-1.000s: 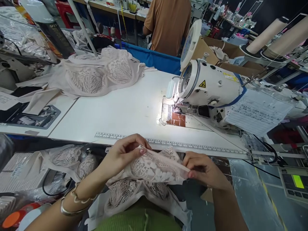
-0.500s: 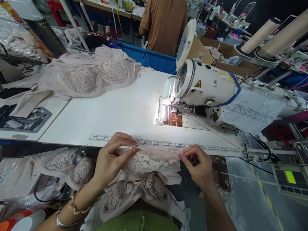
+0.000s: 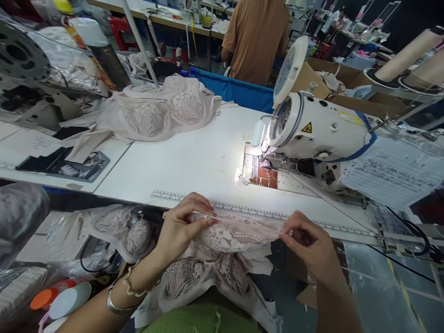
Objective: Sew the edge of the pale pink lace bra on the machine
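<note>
Pale lace garment (image 3: 222,238), long edge (image 3: 244,224) dipping rightward; left hand (image 3: 183,224), right hand (image 3: 310,243) pinch it.

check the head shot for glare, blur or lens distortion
Head view: glare washes out the needle area of the sewing machine; also in the head view, the thread cones lean outward, probably wide-angle stretch; the head view leaves the plastic bag at the left edge soft, while left hand and right hand look fairly sharp.
</note>
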`<action>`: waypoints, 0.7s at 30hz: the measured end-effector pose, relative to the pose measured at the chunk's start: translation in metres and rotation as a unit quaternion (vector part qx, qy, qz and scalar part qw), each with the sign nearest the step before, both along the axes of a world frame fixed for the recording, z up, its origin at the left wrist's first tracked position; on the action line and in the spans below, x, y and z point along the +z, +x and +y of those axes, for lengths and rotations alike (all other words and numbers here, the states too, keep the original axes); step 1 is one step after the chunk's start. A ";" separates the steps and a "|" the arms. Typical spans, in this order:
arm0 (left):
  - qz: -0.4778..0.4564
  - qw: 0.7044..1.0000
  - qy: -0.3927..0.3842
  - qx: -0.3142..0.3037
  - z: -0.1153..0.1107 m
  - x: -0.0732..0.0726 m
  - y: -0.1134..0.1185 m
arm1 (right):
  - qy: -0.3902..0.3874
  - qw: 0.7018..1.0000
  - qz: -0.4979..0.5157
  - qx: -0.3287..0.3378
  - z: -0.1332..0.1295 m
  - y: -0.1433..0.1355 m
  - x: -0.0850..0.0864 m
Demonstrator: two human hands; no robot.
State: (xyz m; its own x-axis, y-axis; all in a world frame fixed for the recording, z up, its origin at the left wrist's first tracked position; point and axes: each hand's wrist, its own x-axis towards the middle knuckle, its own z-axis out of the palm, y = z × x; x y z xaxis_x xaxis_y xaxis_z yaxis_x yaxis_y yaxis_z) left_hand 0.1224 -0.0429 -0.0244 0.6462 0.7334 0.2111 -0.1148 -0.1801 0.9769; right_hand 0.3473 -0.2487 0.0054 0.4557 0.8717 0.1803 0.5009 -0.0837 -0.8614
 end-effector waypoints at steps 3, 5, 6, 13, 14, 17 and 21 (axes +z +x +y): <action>-0.021 0.997 -0.031 -0.070 0.006 0.005 -0.003 | 0.037 0.997 0.045 0.052 -0.006 0.008 0.011; 0.025 0.984 -0.035 -0.174 0.010 0.013 -0.004 | 0.050 0.993 0.058 0.089 -0.005 0.007 0.022; 0.059 0.971 -0.022 -0.229 0.011 0.018 -0.003 | 0.045 0.992 0.053 0.105 -0.003 0.004 0.028; 0.062 0.924 0.087 -0.367 -0.022 0.028 0.032 | -0.073 0.985 -0.046 0.149 0.025 -0.033 0.035; 0.050 0.931 0.081 -0.353 -0.028 0.026 0.036 | -0.072 0.985 -0.054 0.147 0.025 -0.035 0.032; 0.031 0.943 0.056 -0.327 -0.033 0.019 0.042 | -0.062 0.990 -0.055 0.117 0.017 -0.032 0.021; 0.043 0.942 0.032 -0.333 -0.026 0.015 0.041 | -0.050 0.994 -0.023 0.095 0.007 -0.021 0.010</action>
